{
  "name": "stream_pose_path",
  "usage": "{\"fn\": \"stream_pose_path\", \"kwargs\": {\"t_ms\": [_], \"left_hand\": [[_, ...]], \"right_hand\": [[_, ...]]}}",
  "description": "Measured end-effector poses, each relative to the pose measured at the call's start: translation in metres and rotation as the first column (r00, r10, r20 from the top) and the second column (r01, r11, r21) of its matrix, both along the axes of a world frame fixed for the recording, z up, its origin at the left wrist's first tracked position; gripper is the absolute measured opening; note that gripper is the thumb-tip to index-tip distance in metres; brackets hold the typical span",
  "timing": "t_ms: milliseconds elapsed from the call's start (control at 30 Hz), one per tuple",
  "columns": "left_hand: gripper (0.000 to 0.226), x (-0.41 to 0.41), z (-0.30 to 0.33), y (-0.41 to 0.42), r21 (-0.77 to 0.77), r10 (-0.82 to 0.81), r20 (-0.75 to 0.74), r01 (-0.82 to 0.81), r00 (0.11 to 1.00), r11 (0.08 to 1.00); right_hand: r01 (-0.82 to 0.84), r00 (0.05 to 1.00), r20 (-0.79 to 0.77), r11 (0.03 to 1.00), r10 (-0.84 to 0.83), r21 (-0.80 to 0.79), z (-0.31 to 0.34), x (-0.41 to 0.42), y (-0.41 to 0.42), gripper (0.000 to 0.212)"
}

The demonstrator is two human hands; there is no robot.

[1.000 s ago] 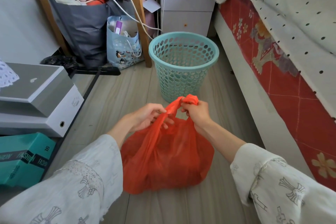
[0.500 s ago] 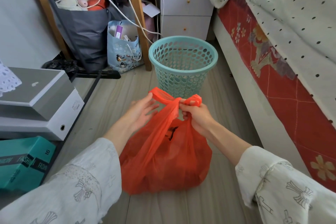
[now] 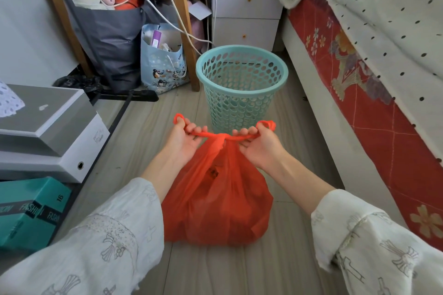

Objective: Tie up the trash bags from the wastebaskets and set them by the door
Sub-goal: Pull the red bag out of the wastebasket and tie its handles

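A full orange trash bag (image 3: 215, 199) sits on the wooden floor in front of me. Its two handles are crossed into a knot at the top centre. My left hand (image 3: 184, 141) grips the left handle and my right hand (image 3: 261, 143) grips the right one, both stretched out sideways and taut. Just behind the bag stands a teal perforated wastebasket (image 3: 242, 88) with no bag in it.
A bed (image 3: 374, 93) with a red patterned side runs along the right. Stacked boxes (image 3: 48, 132) and a teal box (image 3: 26, 211) sit at the left. Behind the basket are a desk leg (image 3: 184, 21), a grey bag (image 3: 112, 38), a blue penguin-print bag (image 3: 163, 64), cables and a nightstand (image 3: 247, 7).
The hands had the handles bunched together above the bag; now they have moved apart, pulling the crossed handles sideways into a tight knot.
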State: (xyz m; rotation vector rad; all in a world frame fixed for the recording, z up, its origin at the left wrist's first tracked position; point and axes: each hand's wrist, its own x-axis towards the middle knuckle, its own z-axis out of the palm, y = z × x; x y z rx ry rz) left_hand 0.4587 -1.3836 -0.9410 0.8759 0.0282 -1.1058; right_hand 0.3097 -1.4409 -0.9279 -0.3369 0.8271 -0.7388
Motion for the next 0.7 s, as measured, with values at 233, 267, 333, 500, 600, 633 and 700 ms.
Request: {"fn": "stream_pose_path", "kwargs": {"t_ms": [233,267,333,500,600,633,700], "left_hand": [[0.038,0.032,-0.017,0.016,0.226,0.110,0.172,-0.147,0.979,0.963],[0.037,0.037,-0.020,0.019,0.250,0.127,0.175,-0.169,0.976,0.953],[0.034,0.046,-0.026,0.024,0.291,0.147,0.178,-0.195,0.973,0.937],[0.036,0.068,-0.039,0.033,0.309,0.188,0.260,-0.266,0.947,0.913],[0.036,0.068,-0.048,0.038,0.331,0.158,0.284,-0.252,0.946,0.909],[0.038,0.067,-0.050,0.038,0.333,0.150,0.281,-0.243,0.948,0.911],[0.040,0.064,-0.053,0.036,0.325,0.124,0.298,-0.223,0.946,0.919]], "right_hand": [[0.090,0.977,-0.203,0.990,-0.066,0.110,-0.011,-0.037,-0.018,0.026],[0.097,0.968,-0.244,0.987,-0.064,0.126,-0.015,-0.043,-0.022,0.031],[0.123,0.946,-0.315,0.982,-0.072,0.143,-0.024,-0.055,-0.030,0.039],[0.152,0.894,-0.441,0.980,-0.081,0.128,-0.034,-0.077,-0.040,0.039],[0.150,0.861,-0.501,0.984,-0.080,0.101,-0.040,-0.082,-0.041,0.038],[0.146,0.851,-0.518,0.985,-0.081,0.086,-0.041,-0.082,-0.041,0.037],[0.133,0.831,-0.549,0.990,-0.087,0.044,-0.041,-0.082,-0.040,0.036]]}}
